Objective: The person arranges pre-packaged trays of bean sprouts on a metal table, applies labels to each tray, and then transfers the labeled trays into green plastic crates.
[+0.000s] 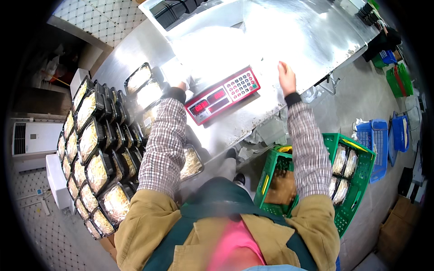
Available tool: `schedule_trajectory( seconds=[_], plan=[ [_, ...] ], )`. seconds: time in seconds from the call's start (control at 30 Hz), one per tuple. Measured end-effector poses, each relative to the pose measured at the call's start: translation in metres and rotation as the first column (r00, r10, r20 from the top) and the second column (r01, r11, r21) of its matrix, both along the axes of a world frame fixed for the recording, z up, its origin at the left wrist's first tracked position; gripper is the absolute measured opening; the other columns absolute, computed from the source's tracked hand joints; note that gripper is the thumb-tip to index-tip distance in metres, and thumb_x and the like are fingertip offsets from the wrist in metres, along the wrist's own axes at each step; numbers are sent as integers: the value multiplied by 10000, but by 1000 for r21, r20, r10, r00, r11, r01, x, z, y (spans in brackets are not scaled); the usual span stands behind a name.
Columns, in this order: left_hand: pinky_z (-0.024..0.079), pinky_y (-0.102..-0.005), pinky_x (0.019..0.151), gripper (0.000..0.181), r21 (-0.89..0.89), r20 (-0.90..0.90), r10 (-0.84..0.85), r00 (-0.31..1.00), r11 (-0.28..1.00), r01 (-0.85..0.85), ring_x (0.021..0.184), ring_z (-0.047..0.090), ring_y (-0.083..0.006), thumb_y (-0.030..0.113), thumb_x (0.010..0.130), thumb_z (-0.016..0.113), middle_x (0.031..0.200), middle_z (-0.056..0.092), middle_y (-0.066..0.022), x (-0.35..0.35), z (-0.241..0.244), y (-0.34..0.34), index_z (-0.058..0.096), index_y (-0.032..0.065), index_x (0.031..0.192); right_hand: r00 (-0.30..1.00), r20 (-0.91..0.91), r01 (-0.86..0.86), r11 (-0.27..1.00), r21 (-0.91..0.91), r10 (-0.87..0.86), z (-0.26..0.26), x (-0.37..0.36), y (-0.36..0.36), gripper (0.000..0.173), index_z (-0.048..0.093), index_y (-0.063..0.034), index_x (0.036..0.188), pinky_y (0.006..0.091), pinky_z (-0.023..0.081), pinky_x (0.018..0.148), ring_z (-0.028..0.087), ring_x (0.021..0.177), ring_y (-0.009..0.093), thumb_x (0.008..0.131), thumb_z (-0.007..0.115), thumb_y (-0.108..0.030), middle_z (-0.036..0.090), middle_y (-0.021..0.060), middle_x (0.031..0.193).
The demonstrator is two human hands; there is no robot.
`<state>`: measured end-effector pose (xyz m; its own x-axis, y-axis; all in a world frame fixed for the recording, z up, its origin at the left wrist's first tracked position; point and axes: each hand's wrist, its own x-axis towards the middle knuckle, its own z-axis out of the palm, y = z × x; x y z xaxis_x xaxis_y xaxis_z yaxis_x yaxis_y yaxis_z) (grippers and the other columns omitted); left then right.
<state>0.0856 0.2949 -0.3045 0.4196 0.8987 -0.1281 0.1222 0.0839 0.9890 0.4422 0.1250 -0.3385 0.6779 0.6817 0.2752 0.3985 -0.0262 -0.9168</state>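
Note:
My left hand (184, 85) is at the left end of a red digital scale (222, 96), beside its white, glare-washed top; what its fingers touch is lost in the brightness. To the right of the scale, my right hand (287, 78) hovers over the metal table (244, 123), its fingers extended and close together, with nothing seen in it. Black plastic trays of pale, shredded food (89, 140) stand in tall stacks left of my left arm. More filled trays (138, 78) lie near my left hand, and one tray (192, 162) sits below the scale by my left sleeve.
Green plastic crates (364, 169) stand at the lower right, one holding packed trays, another a brown cardboard piece (279, 187). A white foam box (159, 25) with black trays is at the top. Blue baskets (378, 149) stand farther right. Part of another person (383, 42) shows at the upper right.

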Motion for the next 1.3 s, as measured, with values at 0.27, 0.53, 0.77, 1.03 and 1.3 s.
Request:
schedule_trajectory(
  seconds=[0.27, 0.53, 0.77, 1.03, 1.3],
  plan=[
    [466, -274, 783, 335, -44, 101, -44, 994, 998, 48, 889, 574, -149, 52, 805, 615, 1000, 616, -67, -18, 17, 16, 550, -19, 1126, 830, -519, -417, 844, -338, 202, -13, 36, 151, 539, 512, 17, 1194, 346, 424, 869, 557, 1024, 225, 946, 395, -447, 605, 143, 1103],
    [493, -313, 823, 402, -227, 480, -59, 875, 955, 189, 945, 598, -195, -26, 792, 626, 1069, 606, -110, -12, 40, 16, 510, -28, 1178, 385, -880, -627, 778, -27, 279, 18, 43, 114, 326, 460, 35, 1192, 161, 480, 484, 589, 759, 123, 956, 403, -183, 575, 110, 1081],
    [500, -228, 659, 223, -51, -144, 108, 984, 992, -117, 766, 618, -139, 107, 868, 574, 864, 644, -83, -18, 115, -10, 589, -13, 1056, 711, -343, -697, 677, -236, 614, 94, 20, 75, 323, 508, -3, 1195, 247, 525, 679, 600, 770, 139, 880, 511, -75, 587, 105, 1062],
    [488, -226, 715, 286, -547, 745, 233, 625, 749, 374, 817, 600, -131, 183, 912, 525, 955, 635, -66, -70, 30, 28, 575, -47, 1074, 797, 62, -596, 799, -84, 601, 86, -42, 49, 233, 675, -29, 963, 266, 461, 694, 568, 874, 174, 823, 494, 17, 635, 80, 1075],
    [479, -240, 744, 256, -326, 369, 16, 929, 939, 114, 876, 594, -143, 88, 834, 630, 985, 628, -64, -64, -8, 21, 594, -23, 1062, 720, -253, -693, 655, -300, 646, 62, -68, 40, 352, 526, -35, 1211, 337, 477, 869, 556, 1096, 316, 859, 513, -26, 575, 139, 1186]
  ],
)
